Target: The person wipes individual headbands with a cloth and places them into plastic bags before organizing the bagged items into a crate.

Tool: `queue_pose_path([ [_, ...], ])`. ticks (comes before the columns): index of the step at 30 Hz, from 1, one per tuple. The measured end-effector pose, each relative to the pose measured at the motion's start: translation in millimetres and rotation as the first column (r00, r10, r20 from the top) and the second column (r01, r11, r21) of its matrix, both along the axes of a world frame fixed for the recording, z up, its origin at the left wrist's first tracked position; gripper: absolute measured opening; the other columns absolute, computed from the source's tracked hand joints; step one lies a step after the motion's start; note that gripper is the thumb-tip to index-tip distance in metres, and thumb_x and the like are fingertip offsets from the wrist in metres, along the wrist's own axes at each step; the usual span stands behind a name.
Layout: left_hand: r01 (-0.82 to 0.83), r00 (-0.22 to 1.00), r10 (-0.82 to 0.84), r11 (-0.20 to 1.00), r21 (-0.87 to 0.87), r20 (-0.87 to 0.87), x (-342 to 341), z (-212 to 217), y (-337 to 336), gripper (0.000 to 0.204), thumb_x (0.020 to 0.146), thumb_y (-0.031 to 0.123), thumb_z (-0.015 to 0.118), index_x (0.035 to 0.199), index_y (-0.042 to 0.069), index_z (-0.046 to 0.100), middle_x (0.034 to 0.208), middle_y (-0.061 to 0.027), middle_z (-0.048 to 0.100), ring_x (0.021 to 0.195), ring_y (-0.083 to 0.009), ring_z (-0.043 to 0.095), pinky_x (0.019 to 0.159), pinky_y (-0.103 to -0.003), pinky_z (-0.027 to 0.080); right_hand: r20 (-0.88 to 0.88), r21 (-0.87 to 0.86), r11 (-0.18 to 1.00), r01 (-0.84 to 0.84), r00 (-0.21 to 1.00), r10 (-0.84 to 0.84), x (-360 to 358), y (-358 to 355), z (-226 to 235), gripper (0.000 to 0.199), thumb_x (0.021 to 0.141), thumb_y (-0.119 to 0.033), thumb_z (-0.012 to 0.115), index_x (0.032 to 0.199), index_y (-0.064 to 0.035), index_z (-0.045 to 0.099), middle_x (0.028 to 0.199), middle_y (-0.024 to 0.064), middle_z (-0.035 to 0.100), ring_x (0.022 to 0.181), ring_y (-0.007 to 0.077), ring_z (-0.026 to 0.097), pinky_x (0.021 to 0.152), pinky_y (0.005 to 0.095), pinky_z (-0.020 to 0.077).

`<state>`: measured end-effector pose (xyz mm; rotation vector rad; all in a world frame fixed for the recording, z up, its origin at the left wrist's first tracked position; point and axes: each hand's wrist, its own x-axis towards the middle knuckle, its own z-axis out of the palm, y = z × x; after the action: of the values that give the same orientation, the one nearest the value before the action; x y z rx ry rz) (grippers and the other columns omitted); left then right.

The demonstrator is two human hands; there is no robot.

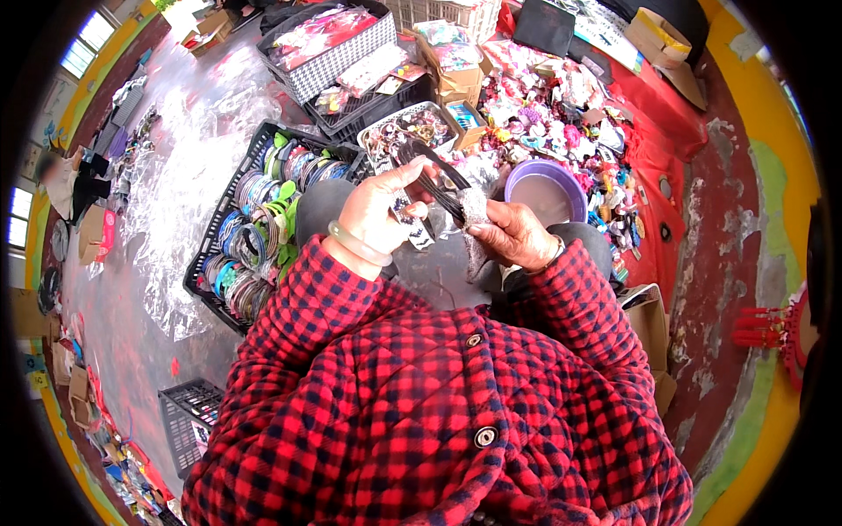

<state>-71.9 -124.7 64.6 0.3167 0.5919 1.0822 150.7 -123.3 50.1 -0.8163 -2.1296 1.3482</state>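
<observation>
Between my hands is a bunch of thin black headbands (pixel 451 174) with a grey, glittery fabric strip (pixel 474 207) at its right side. My left hand (pixel 375 210), with a pale bangle on its wrist, is closed round the bunch's left part. A black-and-white patterned piece (pixel 417 233) hangs under those fingers; whether it is joined to the bands I cannot tell. Thumb and fingers of my right hand (pixel 519 235) pinch the bands at the grey strip, whose lower end dangles beneath.
To the left stands a black crate (pixel 209 296) of many-coloured hoops. Ahead are a white basket (pixel 363 138) and a patterned crate (pixel 338 72). A purple bucket (pixel 580 195) sits by my right knee, near heaped hair accessories (pixel 561 114). Another person (pixel 66 186) is far left.
</observation>
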Motion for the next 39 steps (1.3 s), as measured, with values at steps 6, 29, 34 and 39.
queue_pose_path([
  [6, -0.002, 1.000, 0.002, 1.000, 0.022, 0.022, -6.3, -5.5, 0.2, 0.016, 0.085, 0.016, 0.058, 0.089, 0.001, 0.059, 0.079, -0.0048, 0.058, 0.066, -0.0119, 0.048, 0.048, -0.020, 0.032, -0.034, -0.123, 0.992, 0.025, 0.999, -0.030, 4.1, 0.7, -9.8, 0.021, 0.089, -0.019, 0.052, 0.103, -0.0036, 0.056, 0.071, 0.0025, 0.054, 0.062, 0.0090, 0.048, 0.055, 0.0265, 0.0415],
  [29, -0.216, 0.974, 0.225, 0.956, 0.198, -0.023, -17.1, 1.0, -10.0, 0.008, 0.083, 0.008, 0.057, 0.088, 0.003, 0.059, 0.080, -0.0063, 0.061, 0.068, -0.0118, 0.054, 0.051, -0.021, 0.037, -0.023, 0.232, 0.970, 0.071, 0.997, -0.068, -46.6, 9.4, -7.0, 0.028, 0.085, -0.016, 0.053, 0.110, -0.0028, 0.052, 0.086, 0.0197, 0.058, 0.081, 0.0351, 0.058, 0.070, 0.0359, 0.0455],
  [34, -0.378, 0.916, 0.400, 0.886, 0.267, -0.031, -78.2, 16.6, -5.7, 0.013, 0.084, 0.013, 0.058, 0.086, 0.000, 0.059, 0.078, -0.0069, 0.060, 0.055, -0.0112, 0.048, 0.049, -0.020, 0.037, 0.242, 0.177, 0.967, 0.185, 0.944, -0.225, -17.9, 15.3, -40.1, 0.023, 0.084, -0.016, 0.054, 0.103, -0.0028, 0.056, 0.076, 0.0160, 0.060, 0.068, 0.0281, 0.059, 0.063, 0.0345, 0.0454],
  [39, -0.300, 0.638, 0.519, 0.848, 0.436, -0.569, -172.7, 11.6, -14.6, 0.008, 0.077, 0.006, 0.064, 0.079, -0.001, 0.060, 0.071, -0.0077, 0.060, 0.051, -0.0103, 0.048, 0.045, -0.022, 0.036, 0.199, 0.021, 0.936, 0.352, 0.916, -0.349, -3.9, 17.7, -56.5, 0.021, 0.085, -0.015, 0.053, 0.099, -0.0001, 0.057, 0.069, 0.0050, 0.057, 0.065, 0.0078, 0.049, 0.059, 0.0268, 0.0433],
])
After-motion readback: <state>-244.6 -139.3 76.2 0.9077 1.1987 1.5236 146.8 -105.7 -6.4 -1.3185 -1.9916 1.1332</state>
